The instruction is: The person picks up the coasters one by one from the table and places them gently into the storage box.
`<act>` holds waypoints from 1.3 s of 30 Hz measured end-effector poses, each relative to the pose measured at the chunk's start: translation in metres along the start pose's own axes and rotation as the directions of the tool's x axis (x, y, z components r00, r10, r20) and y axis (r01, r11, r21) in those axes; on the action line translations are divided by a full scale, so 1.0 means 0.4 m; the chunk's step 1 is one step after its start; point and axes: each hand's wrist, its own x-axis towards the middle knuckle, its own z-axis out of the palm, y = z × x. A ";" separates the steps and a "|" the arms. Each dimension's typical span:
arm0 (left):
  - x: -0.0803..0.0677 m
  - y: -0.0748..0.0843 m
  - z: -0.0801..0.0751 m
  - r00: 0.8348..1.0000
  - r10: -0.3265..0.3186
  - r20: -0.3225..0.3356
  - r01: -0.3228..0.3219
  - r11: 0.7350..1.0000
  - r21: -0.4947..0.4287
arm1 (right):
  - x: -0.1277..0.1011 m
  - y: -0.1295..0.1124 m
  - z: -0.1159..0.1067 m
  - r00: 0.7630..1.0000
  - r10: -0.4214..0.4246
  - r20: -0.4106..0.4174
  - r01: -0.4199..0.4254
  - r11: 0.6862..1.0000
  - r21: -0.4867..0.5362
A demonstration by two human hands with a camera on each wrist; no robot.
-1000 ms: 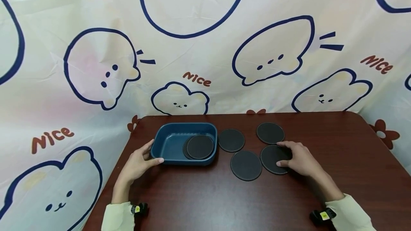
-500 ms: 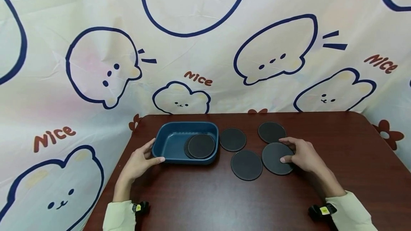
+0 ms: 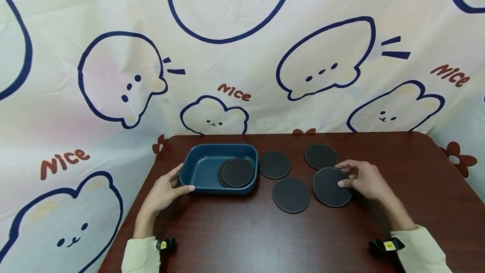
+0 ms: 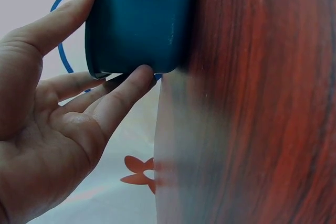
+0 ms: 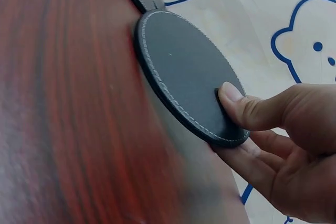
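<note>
A dark blue tray point(image 3: 189, 172) point(image 4: 139, 19) stands on the left of the brown table point(image 3: 265, 239), with two overlapping black round coasters point(image 3: 237, 172) in its right end. My left hand point(image 3: 166, 186) point(image 4: 52, 114) clasps the tray's left end between thumb and fingers. My right hand point(image 3: 363, 178) point(image 5: 278, 145) pinches the right rim of another black coaster point(image 3: 330, 187) point(image 5: 184, 66), thumb on top and fingers beneath. That rim is tilted up off the table.
Three more black coasters lie flat: one point(image 3: 274, 164) beside the tray, one point(image 3: 321, 156) farther back, one point(image 3: 291, 195) nearer me. A cartoon-print cloth point(image 3: 113, 75) hangs behind and left of the table. The table's left edge runs by my left hand.
My right hand has shifted from resting on the coaster to pinching its rim, and has drawn it slightly right and raised it. The left hand and tray have stayed put.
</note>
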 end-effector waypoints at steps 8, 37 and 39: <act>-0.001 0.002 0.000 1.000 -0.009 -0.001 0.009 1.000 -0.008 | 0.001 0.027 -0.028 0.992 0.074 0.102 -0.099 0.960 0.263; 0.001 0.000 0.000 1.000 0.009 0.001 -0.009 1.000 -0.010 | -0.001 0.027 -0.060 0.972 0.170 0.163 -0.229 0.838 0.495; 0.001 0.001 0.001 1.000 0.012 0.002 -0.012 1.000 -0.013 | -0.003 0.027 -0.061 0.973 0.163 0.163 -0.224 0.830 0.510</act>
